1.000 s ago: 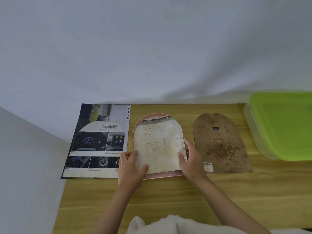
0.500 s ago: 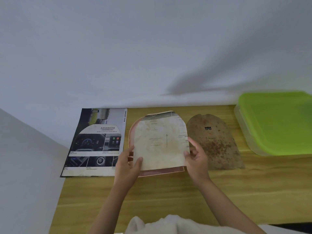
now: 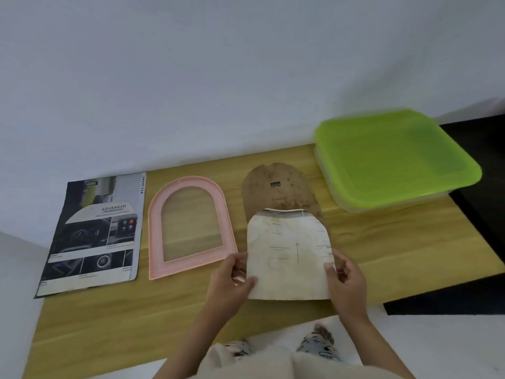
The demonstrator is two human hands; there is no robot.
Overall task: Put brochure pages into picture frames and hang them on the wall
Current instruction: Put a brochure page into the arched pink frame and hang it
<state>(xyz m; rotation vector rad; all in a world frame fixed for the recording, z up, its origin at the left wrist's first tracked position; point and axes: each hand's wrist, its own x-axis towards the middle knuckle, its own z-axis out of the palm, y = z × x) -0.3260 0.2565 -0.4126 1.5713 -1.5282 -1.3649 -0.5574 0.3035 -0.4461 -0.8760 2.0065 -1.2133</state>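
Observation:
I hold an arch-shaped cut paper page (image 3: 287,255) above the wooden table (image 3: 382,242). My left hand (image 3: 232,280) pinches its lower left edge and my right hand (image 3: 345,280) its lower right edge. A pink arched picture frame (image 3: 153,231) lies flat on the table left of the page, with nothing in its opening. The brown arch-shaped backing board (image 3: 278,187) lies behind the page, which covers its near end. A car brochure (image 3: 93,231) lies at the far left, overhanging the table's left edge.
A clear box with a green lid (image 3: 393,157) stands at the back right. A white wall (image 3: 218,77) runs along the table's far side. The table ends at the right, with dark floor beyond.
The page was lying on the pink frame. Both hands have lifted it off and carried it right, in front of the backing board. The frame's opening now shows bare.

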